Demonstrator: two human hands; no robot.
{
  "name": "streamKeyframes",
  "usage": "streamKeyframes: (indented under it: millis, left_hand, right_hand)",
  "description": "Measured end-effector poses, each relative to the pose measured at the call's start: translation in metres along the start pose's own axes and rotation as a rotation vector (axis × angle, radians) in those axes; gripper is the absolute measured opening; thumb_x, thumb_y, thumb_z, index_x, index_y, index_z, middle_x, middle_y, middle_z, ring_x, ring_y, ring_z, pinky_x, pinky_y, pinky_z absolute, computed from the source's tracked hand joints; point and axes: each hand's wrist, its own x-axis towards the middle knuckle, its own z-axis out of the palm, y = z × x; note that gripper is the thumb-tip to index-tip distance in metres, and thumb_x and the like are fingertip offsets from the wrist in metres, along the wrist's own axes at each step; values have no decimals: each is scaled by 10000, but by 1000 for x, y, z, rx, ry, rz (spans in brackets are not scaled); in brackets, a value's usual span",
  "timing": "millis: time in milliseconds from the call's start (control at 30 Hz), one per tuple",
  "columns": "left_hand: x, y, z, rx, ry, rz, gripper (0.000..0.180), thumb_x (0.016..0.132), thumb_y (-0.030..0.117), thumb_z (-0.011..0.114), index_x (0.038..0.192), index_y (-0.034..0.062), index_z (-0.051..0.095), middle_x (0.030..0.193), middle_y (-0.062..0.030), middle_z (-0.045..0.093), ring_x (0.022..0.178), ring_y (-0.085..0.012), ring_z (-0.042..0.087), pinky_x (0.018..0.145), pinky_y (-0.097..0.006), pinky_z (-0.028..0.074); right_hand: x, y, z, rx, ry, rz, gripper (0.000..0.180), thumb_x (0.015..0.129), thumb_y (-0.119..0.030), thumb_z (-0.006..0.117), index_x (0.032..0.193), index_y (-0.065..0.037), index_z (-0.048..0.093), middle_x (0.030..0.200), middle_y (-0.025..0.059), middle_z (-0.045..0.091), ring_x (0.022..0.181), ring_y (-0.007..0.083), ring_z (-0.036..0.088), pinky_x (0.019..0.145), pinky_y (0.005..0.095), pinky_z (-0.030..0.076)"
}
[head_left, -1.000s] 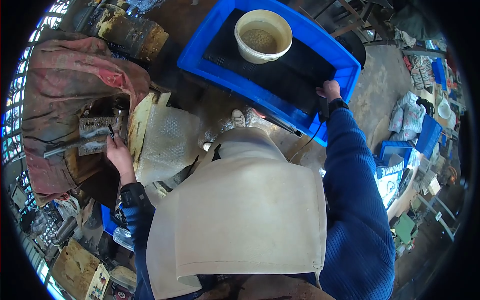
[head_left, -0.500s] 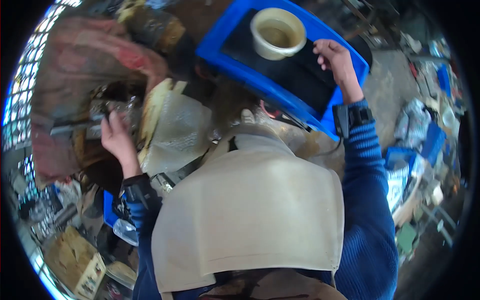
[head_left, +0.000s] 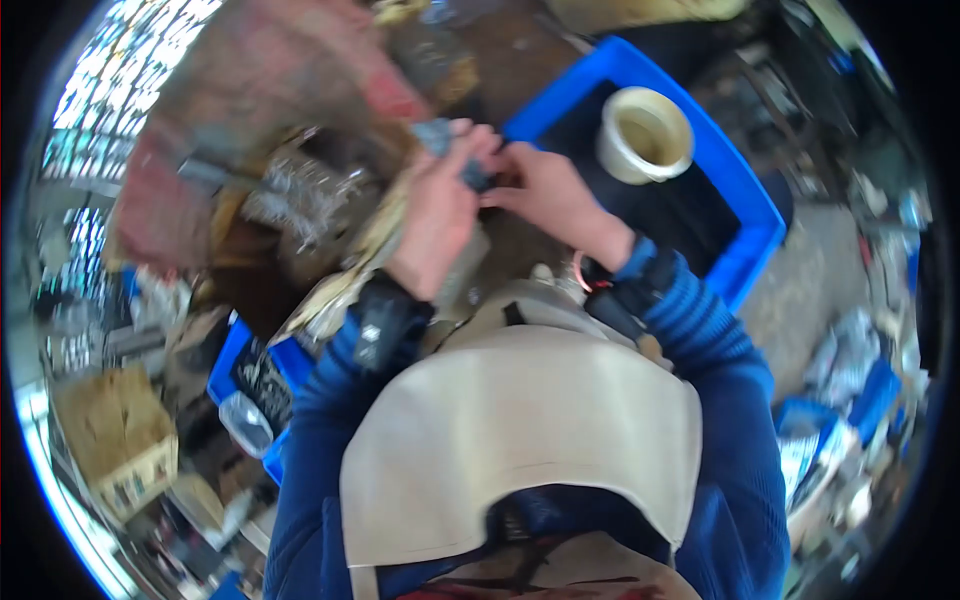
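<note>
My left hand [head_left: 437,215] and my right hand [head_left: 562,203] meet in front of me, near the left corner of a blue tray [head_left: 762,222]. A small dark grey piece [head_left: 474,177] is in the left fingers; motion blur hides its exact kind. My right thumb and fingertips close together against that piece, and what they themselves pinch cannot be made out. Inside the tray, to the right of my hands, stands a cream plastic tub [head_left: 622,157] with greyish contents.
A reddish, stained cloth [head_left: 262,75] hangs at the upper left, beside crumpled clear plastic [head_left: 305,200]. A blue bin [head_left: 228,362] is at lower left, near a cardboard box [head_left: 112,425]. Plastic bags [head_left: 845,345] and clutter lie along the right.
My right hand has left its place over the blue tray beside the tub and come left. My left hand has moved right, so both now meet. The view has shifted too.
</note>
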Motion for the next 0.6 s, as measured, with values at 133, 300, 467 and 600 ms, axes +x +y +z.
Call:
streamKeyframes:
  millis: [133, 300, 467, 600]
  left_hand:
    - [6, -14, -13, 71, -51, -17, 349, 959, 105, 565, 1273, -17, 475, 1174, -184, 610, 1071, -271, 602, 952, -405, 466]
    - [6, -24, -3, 186, -45, -49, 348, 988, 146, 522, 1285, -23, 456, 1192, -195, 599, 1101, -275, 587, 967, -415, 455]
    - [12, -42, 9, 232, -54, -145, 352, 996, 146, 506, 1299, -21, 442, 1210, -188, 594, 1106, -275, 586, 965, -403, 453]
    - [16, -42, 4, 241, 6, -133, 332, 987, 181, 540, 1249, -17, 492, 1143, -161, 625, 1084, -247, 593, 948, -385, 458]
  right_hand:
    - [-9, 3, 12, 14, 64, -17, 456, 754, -141, 764, 1127, -14, 534, 838, 174, 659, 775, 346, 657, 664, 412, 513]
    - [-21, 17, 2, -306, -41, -49, 505, 787, -123, 696, 1228, -3, 483, 824, 189, 649, 750, 376, 636, 626, 460, 492]
    - [-35, 30, -7, -401, -70, -16, 491, 810, -126, 651, 1242, 22, 470, 796, 172, 647, 718, 360, 636, 594, 468, 492]
    - [-28, 28, -3, -435, -62, -62, 421, 827, -142, 618, 1197, 21, 498, 786, 170, 645, 725, 347, 646, 580, 461, 501]
